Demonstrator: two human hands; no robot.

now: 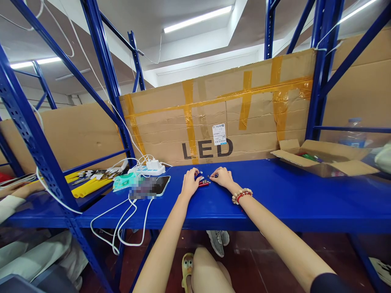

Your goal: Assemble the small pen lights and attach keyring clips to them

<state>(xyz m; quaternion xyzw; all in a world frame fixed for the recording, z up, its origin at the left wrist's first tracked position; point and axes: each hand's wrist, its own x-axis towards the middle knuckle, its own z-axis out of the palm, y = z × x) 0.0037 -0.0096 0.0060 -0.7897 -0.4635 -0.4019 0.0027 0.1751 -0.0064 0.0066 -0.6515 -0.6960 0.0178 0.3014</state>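
Observation:
Both my hands rest on the blue shelf top (275, 195) near its middle. My left hand (190, 184) has its fingers curled around small parts, one blue and one red (203, 183), too tiny to name. My right hand (222, 177) is pinched on a thin small piece beside them; a bead bracelet (242, 195) sits on that wrist. The two hands nearly touch over the little red item.
A phone (151, 187) and a white power strip with charger (149, 167) and white cables lie left of my hands. Yellow items (87, 186) sit further left. An open cardboard box (324, 158) stands at right. A taped cardboard wall marked LED (220, 118) backs the shelf. Another person's sleeve (9, 205) is at far left.

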